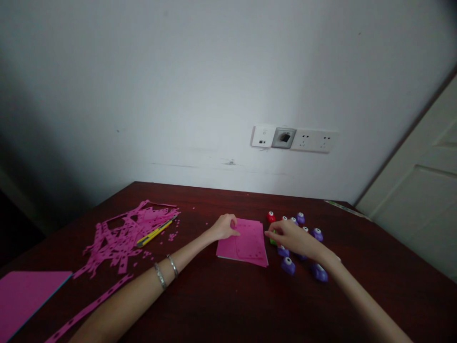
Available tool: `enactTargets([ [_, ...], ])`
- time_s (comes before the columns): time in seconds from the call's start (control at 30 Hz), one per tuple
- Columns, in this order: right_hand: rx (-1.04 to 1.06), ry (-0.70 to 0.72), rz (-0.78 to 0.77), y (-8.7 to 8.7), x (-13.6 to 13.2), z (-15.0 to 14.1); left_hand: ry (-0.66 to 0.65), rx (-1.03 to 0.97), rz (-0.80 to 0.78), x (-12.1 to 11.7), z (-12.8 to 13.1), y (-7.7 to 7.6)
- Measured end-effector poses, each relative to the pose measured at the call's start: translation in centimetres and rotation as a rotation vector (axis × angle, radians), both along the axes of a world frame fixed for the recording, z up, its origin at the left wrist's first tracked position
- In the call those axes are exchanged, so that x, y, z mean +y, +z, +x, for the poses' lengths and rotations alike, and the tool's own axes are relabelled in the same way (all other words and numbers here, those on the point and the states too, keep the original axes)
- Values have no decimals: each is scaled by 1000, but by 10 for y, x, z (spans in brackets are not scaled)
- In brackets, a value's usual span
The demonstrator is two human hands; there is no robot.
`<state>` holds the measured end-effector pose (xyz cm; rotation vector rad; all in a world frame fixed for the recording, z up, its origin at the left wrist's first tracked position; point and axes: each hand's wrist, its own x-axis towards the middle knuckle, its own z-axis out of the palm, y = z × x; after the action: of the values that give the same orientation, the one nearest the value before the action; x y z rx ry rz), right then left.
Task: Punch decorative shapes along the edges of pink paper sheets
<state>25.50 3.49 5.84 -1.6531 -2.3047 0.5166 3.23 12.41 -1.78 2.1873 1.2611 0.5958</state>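
My left hand (224, 226) rests at the left side of a stack of pink paper sheets (250, 245), thumb and forefinger apart over the top sheet. A smaller pink piece with a rounded corner seems to lie on the stack. Just right of the paper, my right hand (291, 236) is over a group of small craft punches, its fingers bent and the thumb a little apart from them. Partly hidden under it is a green punch (273, 242). A red punch (271, 216) stands behind, and several purple punches (288, 265) surround the hand.
At left lies a tangled heap of punched pink paper strips (110, 238) with a yellow utility knife (156, 231). A long punched strip (89, 307) and a larger pink sheet (28, 300) are nearer. Wall sockets (314, 140) sit above the dark red table (214, 305).
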Motion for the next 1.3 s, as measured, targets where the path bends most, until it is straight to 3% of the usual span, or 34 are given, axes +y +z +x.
enactTargets([
  [0.13, 11, 6, -4, -3, 2, 1, -11, -101, -39, -1, 3, -2],
  [0.3, 9, 5, 24, -4, 3, 2, -49, -278, -212, 5, 0, 4],
  [0.53, 229, -14, 124, 0, 6, 3, -128, -489, -306, 7, -24, 55],
  [0.67, 482, -38, 12, 10, 1, -4, -139, -474, -314, -1, -37, 85],
  [0.8, 666, -16, -101, 22, -2, -13, -170, -442, -303, -9, -42, 102],
  [1.13, 774, 25, -252, 22, -4, -31, -217, -439, -349, -19, -36, 103],
  [1.3, 676, 67, -253, 16, -1, -31, -213, -435, -345, -20, -35, 104],
])
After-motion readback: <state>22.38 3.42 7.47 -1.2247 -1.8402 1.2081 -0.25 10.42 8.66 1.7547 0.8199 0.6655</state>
